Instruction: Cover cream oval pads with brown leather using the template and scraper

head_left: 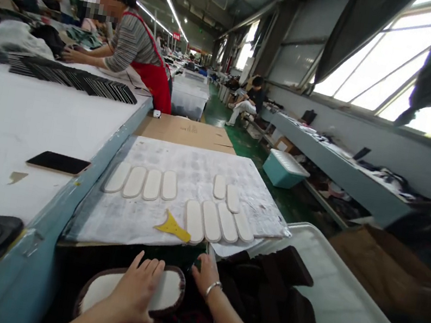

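My left hand [138, 286] lies with fingers spread on a large white oval piece with a dark brown edge [171, 290], resting over my lap. To its right is my right hand [205, 274], with a bracelet on the wrist; its fingers are curled around a slim light-coloured thing I cannot make out, near the table's front edge. Beyond both hands, a paper-covered table [126, 224] bears several small white oval pads [152, 184] at the left and more pads [211, 220] at the right. A yellow forked tool [174, 226] lies between the two groups.
A phone [58, 162] and stacked dark pieces [74, 78] lie on the white table at left. A person in a red apron [155, 79] leans over it. Dark brown material [281, 310] fills part of a pale bin [356, 306] at right. Cardboard [187, 131] lies beyond the pads.
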